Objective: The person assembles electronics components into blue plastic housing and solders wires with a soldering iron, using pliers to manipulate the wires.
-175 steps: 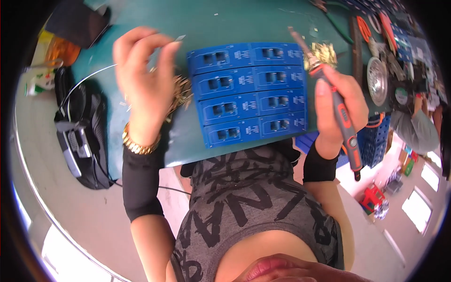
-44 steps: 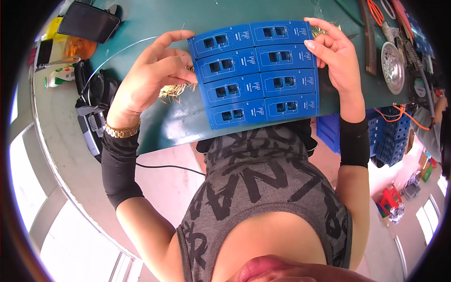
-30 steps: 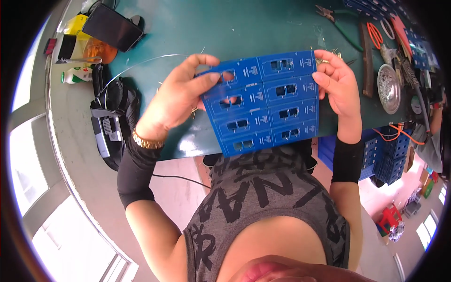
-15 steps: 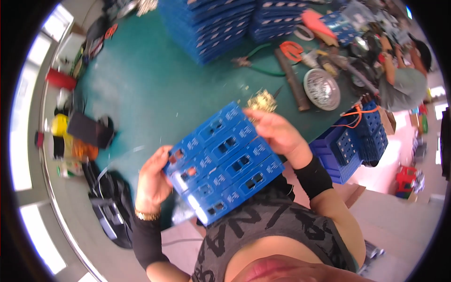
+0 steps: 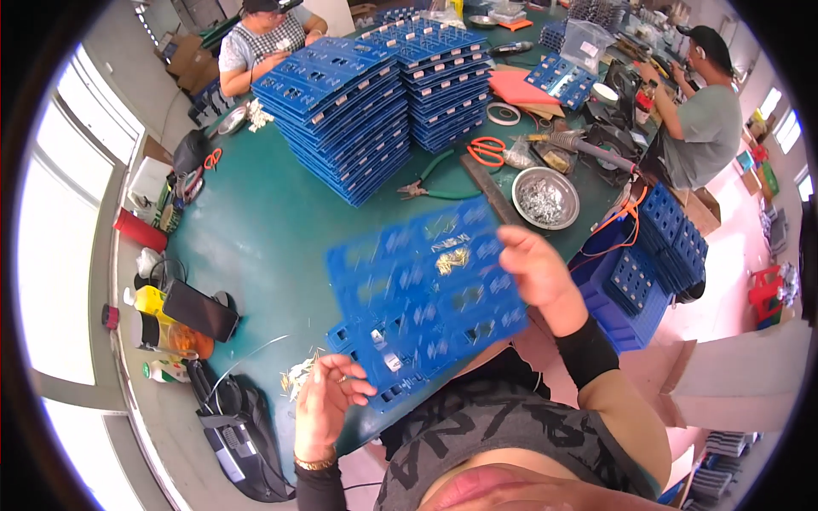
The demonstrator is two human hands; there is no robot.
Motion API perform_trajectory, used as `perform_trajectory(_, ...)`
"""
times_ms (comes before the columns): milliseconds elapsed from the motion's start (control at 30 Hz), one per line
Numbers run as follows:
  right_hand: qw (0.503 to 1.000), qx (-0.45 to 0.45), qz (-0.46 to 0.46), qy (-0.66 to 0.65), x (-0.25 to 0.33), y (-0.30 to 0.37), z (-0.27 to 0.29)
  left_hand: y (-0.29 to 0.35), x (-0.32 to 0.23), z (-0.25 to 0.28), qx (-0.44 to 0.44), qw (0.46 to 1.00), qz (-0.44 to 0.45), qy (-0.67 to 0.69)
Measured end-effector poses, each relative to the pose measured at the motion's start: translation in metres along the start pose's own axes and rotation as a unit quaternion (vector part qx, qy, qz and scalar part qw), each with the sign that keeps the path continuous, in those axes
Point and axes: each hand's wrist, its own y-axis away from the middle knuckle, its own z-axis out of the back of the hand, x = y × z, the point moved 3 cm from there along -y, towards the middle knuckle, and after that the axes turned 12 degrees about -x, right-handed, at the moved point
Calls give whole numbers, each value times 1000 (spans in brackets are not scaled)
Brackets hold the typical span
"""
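Note:
A blue circuit board panel with rows of cut-outs, blurred by motion, is tilted above the green table. My right hand grips its right edge. Under its lower left part lies a second blue panel, mostly hidden by the first. Close to the left edges of both panels is my left hand, its fingers half curled and apart, with nothing visible in them. Small pale slivers lie on the table beside that hand. Yellowish small pieces show through a cut-out of the upper panel.
Tall stacks of blue panels stand at the back. Green-handled cutters, orange-handled scissors and a metal bowl of small parts lie right of them. A purple crate stands at the right. Two people work across the table.
My left hand has come off the panel's left edge and moved lower. The panel, still in my right hand, has shifted, uncovering a second one below. The view has tilted up.

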Motion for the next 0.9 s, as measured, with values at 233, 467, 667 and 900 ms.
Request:
perform_trajectory(233, 960, -36, 270, -70, 129, -66, 7, 11, 27, -21, -26, 996, -44, 77)
perform_trajectory(467, 928, -131, 344, -55, 211, -218, -2, 14, 62, -63, -103, 738, -441, -500)
perform_trajectory(667, 923, -239, 302, -26, 210, -276, -22, 20, 74, -64, -125, 700, -486, -507)
perform_trajectory(900, 917, -296, 266, 2, 196, -304, -24, 19, 75, -63, -118, 691, -499, -509)
